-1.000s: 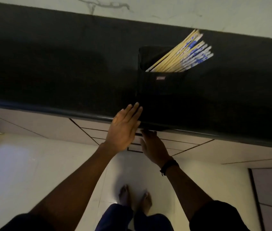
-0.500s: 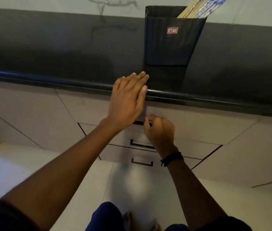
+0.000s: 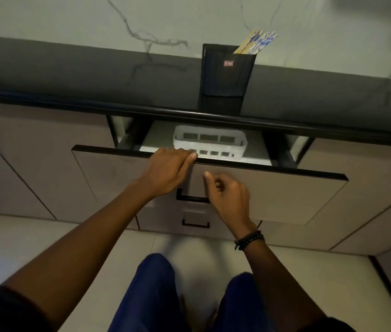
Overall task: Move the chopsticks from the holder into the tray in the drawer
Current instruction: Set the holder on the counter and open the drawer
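Several pale chopsticks with blue-patterned ends (image 3: 256, 43) stand in a black holder (image 3: 226, 73) at the back of the dark countertop. Below it the top drawer (image 3: 273, 188) is pulled partly out. A white slotted tray (image 3: 210, 143) lies inside. My left hand (image 3: 168, 168) grips the top edge of the drawer front, fingers curled over it just in front of the tray. My right hand (image 3: 228, 195) hangs in front of the drawer face with curled fingers and nothing visible in it, covering the right end of a black handle (image 3: 190, 198).
The countertop's black front edge (image 3: 70, 106) overhangs the open drawer. A lower drawer with its own handle (image 3: 195, 225) sits beneath. Cabinet doors (image 3: 34, 164) flank both sides. My legs stand on the pale floor (image 3: 46, 236) right below the drawer.
The drawer has slid out, showing the white tray. My left hand dropped from the counter edge onto the drawer front's top edge. My right hand came off the handle it gripped.
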